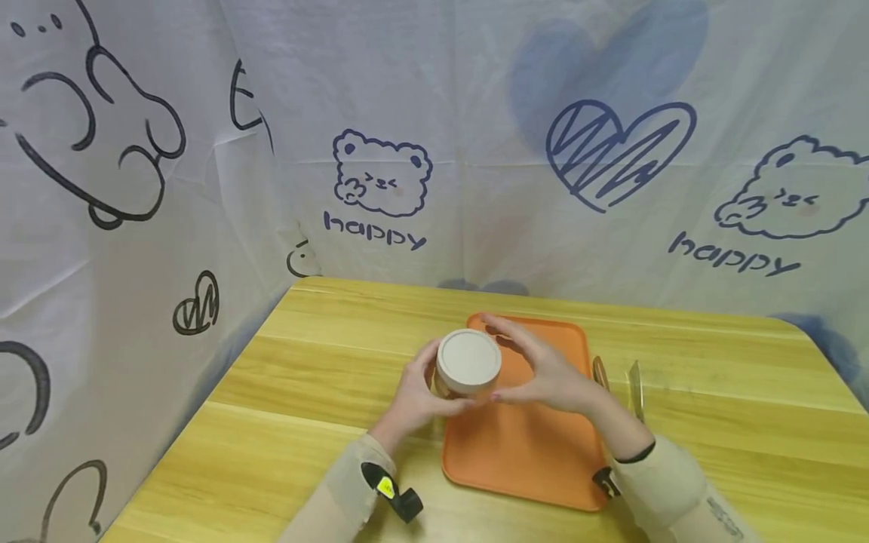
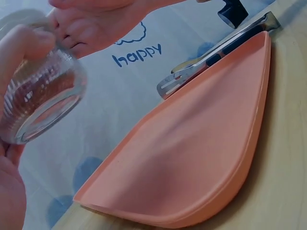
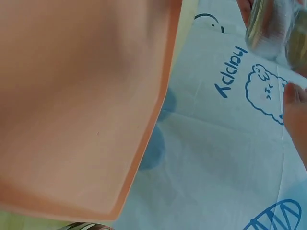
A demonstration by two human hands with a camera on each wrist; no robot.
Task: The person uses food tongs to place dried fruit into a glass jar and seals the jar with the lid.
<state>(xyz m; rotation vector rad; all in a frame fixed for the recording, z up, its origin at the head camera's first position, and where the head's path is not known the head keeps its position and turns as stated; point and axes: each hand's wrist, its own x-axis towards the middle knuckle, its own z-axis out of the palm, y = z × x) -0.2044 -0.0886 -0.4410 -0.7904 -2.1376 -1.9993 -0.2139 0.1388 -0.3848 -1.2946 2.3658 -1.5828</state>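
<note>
A clear ribbed glass jar (image 2: 48, 91) with a white lid (image 1: 470, 357) is held above the left part of an orange tray (image 1: 516, 460). My left hand (image 1: 419, 394) grips it from the left side, thumb in front and fingers around the back. To the right of the jar is my right hand (image 1: 546, 375), its thumb and fingers spread wide. The right thumb tip is close to the jar; whether it touches cannot be told. In the right wrist view the jar (image 3: 268, 28) shows only in part, at the top right corner, with the right hand (image 3: 296, 115) below it.
Right of the tray lie a metal utensil (image 1: 636, 388) and a brown-handled one (image 1: 600, 372), partly behind the right forearm. A slotted metal end (image 2: 173, 85) shows beside the tray's edge. The wooden table (image 1: 305, 362) meets a printed cloth (image 1: 489, 226) at the back.
</note>
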